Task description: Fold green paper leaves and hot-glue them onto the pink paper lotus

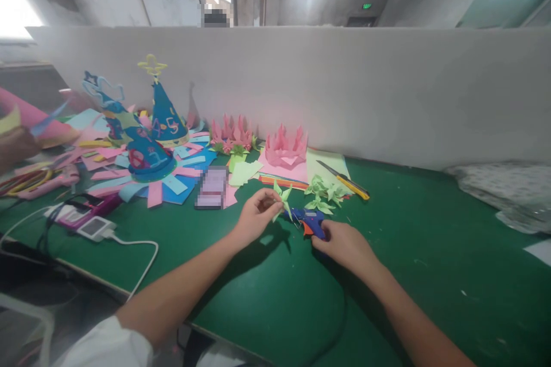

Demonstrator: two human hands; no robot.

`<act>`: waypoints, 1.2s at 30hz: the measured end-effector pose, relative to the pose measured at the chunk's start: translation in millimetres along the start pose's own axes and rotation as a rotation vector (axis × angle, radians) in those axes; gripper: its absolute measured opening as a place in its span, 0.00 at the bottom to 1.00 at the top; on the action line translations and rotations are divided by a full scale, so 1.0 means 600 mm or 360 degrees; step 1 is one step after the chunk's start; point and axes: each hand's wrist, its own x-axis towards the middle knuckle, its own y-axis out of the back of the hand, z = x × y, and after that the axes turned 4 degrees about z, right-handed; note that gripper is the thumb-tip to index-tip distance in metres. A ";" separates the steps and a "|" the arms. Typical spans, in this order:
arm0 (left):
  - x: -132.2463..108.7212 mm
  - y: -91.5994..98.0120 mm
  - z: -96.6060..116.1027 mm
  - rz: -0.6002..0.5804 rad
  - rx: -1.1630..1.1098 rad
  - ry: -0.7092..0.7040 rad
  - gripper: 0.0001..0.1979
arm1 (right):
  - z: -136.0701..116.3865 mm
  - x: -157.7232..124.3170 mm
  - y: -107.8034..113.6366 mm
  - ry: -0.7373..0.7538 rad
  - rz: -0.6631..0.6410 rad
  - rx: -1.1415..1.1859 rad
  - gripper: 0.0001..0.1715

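Between the fingertips of my left hand (258,212) is a light green folded paper leaf piece (283,198) with pointed tips. My right hand (344,241) grips a blue glue gun (310,221) with an orange trigger, lying low over the green table. Its nozzle points left, close to the paper leaves; whether they touch I cannot tell. Just behind the gun lie several similar green paper leaves (322,192). Farther back stand a pink paper lotus (286,146) and another pink paper flower with green leaves at its base (232,133).
A utility knife (344,180) lies beyond the leaves. A phone (212,188) rests left of my hands. Blue paper cone hats (166,112) and paper strips crowd the left side, near a power strip (90,212) with cables. Another person's hand (17,146) shows at far left. A white partition (387,86) borders the table.
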 end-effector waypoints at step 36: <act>0.012 0.005 -0.002 0.0156 -0.0030 0.0123 0.21 | -0.003 0.000 0.013 0.0132 0.0156 0.1162 0.22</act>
